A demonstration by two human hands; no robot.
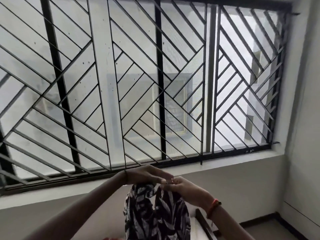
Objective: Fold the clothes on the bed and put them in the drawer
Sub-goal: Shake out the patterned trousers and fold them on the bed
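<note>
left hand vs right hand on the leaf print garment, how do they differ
The left hand sits higher, back up, fingers stretched out; the right hand is lower with fingers curled, pinching the garment. The left hand's grip is hidden underneath; the right hand's shows. The right wrist wears an orange band, the left a thin dark thread. Both meet at the garment's top.

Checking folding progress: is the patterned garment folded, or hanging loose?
Not folded. The black-and-white garment hangs bunched in the air, its top edge held by the left hand and right hand.
</note>
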